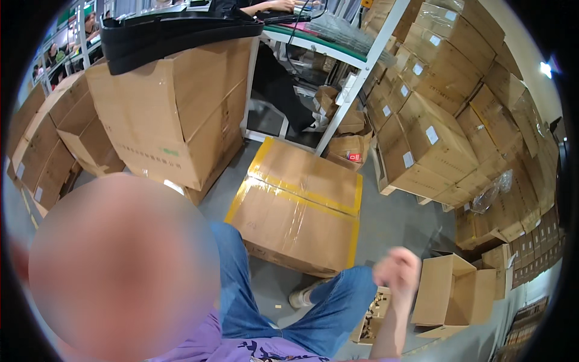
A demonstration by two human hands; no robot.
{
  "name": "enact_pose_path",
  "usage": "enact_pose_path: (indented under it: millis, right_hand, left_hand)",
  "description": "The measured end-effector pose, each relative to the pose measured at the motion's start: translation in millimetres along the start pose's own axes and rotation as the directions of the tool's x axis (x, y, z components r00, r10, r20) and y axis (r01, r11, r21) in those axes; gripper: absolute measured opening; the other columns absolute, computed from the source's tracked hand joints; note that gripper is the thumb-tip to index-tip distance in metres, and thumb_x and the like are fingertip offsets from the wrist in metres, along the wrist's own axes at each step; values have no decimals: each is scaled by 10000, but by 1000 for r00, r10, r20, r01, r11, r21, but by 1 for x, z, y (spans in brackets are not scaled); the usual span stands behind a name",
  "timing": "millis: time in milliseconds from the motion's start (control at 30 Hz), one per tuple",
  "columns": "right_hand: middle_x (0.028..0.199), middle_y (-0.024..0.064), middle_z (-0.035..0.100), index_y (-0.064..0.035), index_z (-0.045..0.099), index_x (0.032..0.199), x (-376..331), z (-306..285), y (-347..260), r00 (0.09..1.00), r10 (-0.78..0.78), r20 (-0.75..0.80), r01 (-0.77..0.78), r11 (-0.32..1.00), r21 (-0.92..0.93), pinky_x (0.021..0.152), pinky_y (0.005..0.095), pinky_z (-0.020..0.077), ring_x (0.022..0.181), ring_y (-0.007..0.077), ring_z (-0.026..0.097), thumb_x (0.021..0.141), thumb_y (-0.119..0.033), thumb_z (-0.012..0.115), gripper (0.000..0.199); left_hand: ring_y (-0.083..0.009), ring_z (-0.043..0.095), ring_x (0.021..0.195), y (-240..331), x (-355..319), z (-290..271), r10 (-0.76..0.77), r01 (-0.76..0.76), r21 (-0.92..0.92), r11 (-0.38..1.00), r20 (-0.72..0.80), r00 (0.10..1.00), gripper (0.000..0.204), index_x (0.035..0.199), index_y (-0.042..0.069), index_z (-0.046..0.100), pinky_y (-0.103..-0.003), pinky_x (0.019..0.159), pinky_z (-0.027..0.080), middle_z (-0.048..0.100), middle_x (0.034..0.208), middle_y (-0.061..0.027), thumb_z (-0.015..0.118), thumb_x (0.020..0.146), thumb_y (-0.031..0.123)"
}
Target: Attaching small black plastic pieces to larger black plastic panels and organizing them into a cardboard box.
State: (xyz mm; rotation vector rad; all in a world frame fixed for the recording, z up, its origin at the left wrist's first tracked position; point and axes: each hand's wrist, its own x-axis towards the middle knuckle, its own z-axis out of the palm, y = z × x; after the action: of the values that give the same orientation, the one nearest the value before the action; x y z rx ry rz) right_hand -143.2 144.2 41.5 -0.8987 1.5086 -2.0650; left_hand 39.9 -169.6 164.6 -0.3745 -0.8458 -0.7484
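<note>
My right hand (398,268) is raised beside my right knee. Its fingers are curled in and slightly blurred, and whatever may lie inside them is hidden. On the left, a large smeared round patch covers much of the view. Skin shows at its edges, probably my left arm or hand, but no fingers can be made out. Between and beyond my knees, a big flat carton (295,211) lies on the floor, sealed along its seam and edges with yellow tape. An open empty carton (443,295) stands to the right of my right hand.
A tall carton (175,114) with a black strip (175,39) across its top stands front left. Stacked cartons (434,139) on pallets fill the right. Ahead, a white-framed workbench (347,102) has a person's hand (280,6) over it. Below my right knee sits a small open box (374,320).
</note>
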Motion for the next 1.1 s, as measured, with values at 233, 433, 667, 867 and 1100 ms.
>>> enact_pose_path:
  millis: [233,433,667,867,1100]
  right_hand:
    - [715,91,670,-4,670,918,201,-114,185,803,593,53,-274,447,-852,605,286,518,681,127,648,796,-119,595,184]
    - [838,208,636,-84,606,977,489,-119,176,943,-255,214,189,-120,-975,698,478,508,806,364,630,821,-206,562,203]
    - [1343,133,442,-114,399,1329,718,-39,135,697,-638,327,268,-190,-944,970,458,407,1256,313,397,831,-328,581,572]
    - [1421,145,380,-121,317,1398,806,-30,117,813,-576,79,108,17,-994,1051,576,242,1323,335,325,860,-447,512,659]
    - [1455,139,333,-224,374,1397,867,-62,130,858,-489,-154,-183,-11,-983,1080,416,275,1326,323,340,869,-527,429,611]
  left_hand:
    - [-114,497,617,-154,-273,-8,-921,824,466,322,355,159,174,823,18,571,-303,540,408,521,653,-23,527,916,159]
    - [-375,617,605,-76,-355,-34,-458,558,609,563,792,-403,172,770,45,632,-464,555,493,620,640,-172,569,766,205]
    - [-351,615,562,-159,-351,-47,-461,476,642,601,765,-451,202,722,59,592,-432,493,489,599,592,-165,556,790,246]
    - [-342,618,586,-213,-319,-52,-538,552,694,462,714,-447,159,687,79,612,-434,516,485,612,622,-158,570,743,221]
    - [-347,613,606,-235,-316,-63,-548,724,623,296,732,-406,110,663,111,641,-448,555,486,623,646,-156,562,707,172]
